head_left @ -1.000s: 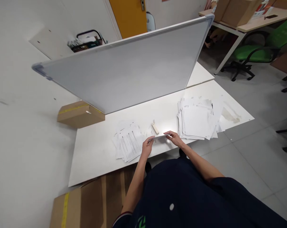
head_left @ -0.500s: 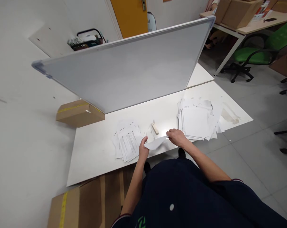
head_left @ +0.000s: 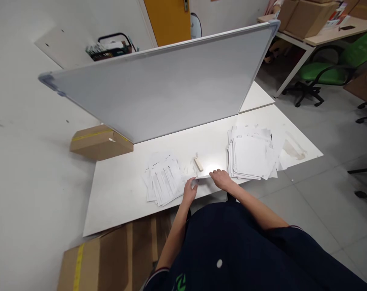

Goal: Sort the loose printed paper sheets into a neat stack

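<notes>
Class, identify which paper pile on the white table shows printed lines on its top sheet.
The left pile, nearer the left hand: dark printed lines mark its top, while the right pile looks blank on top.

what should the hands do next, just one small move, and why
Perhaps tilt the paper to turn its face up: the left hand and right hand hold it between them, and it shows only as a narrow white strip, so any print on it cannot be read.
</notes>
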`<state>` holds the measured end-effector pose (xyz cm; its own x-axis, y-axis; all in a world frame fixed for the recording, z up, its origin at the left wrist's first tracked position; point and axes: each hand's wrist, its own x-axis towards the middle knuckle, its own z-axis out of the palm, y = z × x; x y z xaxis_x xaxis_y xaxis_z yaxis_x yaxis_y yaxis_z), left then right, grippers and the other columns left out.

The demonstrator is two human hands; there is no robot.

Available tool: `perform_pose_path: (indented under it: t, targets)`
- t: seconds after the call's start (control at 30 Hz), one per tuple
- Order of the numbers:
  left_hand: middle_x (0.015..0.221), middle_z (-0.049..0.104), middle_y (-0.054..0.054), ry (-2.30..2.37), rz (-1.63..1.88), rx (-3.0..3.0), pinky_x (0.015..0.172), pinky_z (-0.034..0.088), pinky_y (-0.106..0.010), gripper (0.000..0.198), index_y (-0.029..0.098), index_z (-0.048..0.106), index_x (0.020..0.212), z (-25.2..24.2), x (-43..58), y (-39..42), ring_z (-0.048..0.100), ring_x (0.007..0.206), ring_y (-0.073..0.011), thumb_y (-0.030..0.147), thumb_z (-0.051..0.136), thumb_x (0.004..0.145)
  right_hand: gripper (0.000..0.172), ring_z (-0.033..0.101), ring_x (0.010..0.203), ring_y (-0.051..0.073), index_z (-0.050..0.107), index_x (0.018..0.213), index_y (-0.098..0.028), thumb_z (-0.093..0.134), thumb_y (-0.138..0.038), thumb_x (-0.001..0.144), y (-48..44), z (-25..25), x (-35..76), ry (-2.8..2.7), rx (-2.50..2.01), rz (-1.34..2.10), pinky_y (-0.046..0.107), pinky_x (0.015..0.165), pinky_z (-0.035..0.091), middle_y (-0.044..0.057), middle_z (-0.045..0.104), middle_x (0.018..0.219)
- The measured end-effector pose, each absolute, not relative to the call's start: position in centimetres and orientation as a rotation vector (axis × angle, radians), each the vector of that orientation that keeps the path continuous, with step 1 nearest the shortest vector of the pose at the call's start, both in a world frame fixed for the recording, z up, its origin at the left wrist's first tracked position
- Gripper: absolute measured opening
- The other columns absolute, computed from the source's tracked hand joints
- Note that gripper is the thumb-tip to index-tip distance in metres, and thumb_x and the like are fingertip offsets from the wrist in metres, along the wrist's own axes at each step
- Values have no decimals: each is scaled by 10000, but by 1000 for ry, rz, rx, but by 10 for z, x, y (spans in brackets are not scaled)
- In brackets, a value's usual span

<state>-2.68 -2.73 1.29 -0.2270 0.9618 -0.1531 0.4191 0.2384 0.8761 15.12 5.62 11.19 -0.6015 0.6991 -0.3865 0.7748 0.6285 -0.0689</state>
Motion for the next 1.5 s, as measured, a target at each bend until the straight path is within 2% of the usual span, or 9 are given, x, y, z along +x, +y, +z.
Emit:
perform_pose_path:
  t: [0.2,0.4,0.63,0.8,0.97,1.07,1.23,1.5]
  targets:
    - [982,619,-84,1854,911,1151,886,390,-403,223,194,619,934,20,-27,-21,543,983,-234,278,503,763,247,520,864,213,504,977,-166,370,-53,802,59,114,150,2559,1178,-335,301,670,353,109,587,915]
    - [1014,620,-68,1799,949,1196,874,398,-366,244,204,604,971,22,-29,-23,549,986,-205,295,456,800,255,521,857,215,512,973,-162,367,-44,800,59,113,151,2552,1189,-326,299,668,348,113,592,899]
    - [916,645,-52,1781,937,1204,831,413,-346,255,203,621,913,28,-28,-24,574,892,-199,352,448,799,247,541,823,187,513,997,-198,345,-111,837,63,110,163,2596,1240,-451,268,661,342,81,602,891]
    - [966,635,-82,1818,947,1146,808,425,-341,298,193,596,996,37,-27,-19,572,919,-205,362,448,800,217,562,797,185,553,937,-164,374,-236,838,82,83,204,2449,1599,-827,238,629,360,82,623,873]
    - [974,615,-90,1887,867,1201,841,408,-357,337,190,551,1104,31,-25,-10,561,924,-200,269,451,793,165,586,739,174,606,792,-124,483,-196,708,81,39,234,1966,1909,-1442,217,592,398,76,650,815]
    - [1032,589,-98,1889,828,1310,869,387,-366,383,189,512,1165,27,-23,-3,540,956,-203,227,428,794,179,595,682,175,618,766,-117,487,-196,671,73,24,235,1774,2060,-1636,212,525,401,72,656,765]
    - [1133,538,-113,1867,727,1489,915,335,-391,463,192,447,1250,30,-18,11,478,1047,-242,187,401,789,226,601,717,191,619,804,-110,472,-221,673,72,15,224,1759,2158,-1602,211,515,408,99,656,809]
    - [1119,548,-102,1887,607,1432,890,327,-380,509,246,445,1258,33,-13,23,486,1011,-254,145,415,761,220,592,746,224,623,780,-94,480,-195,647,76,12,217,1784,2167,-1487,231,528,390,136,644,819]
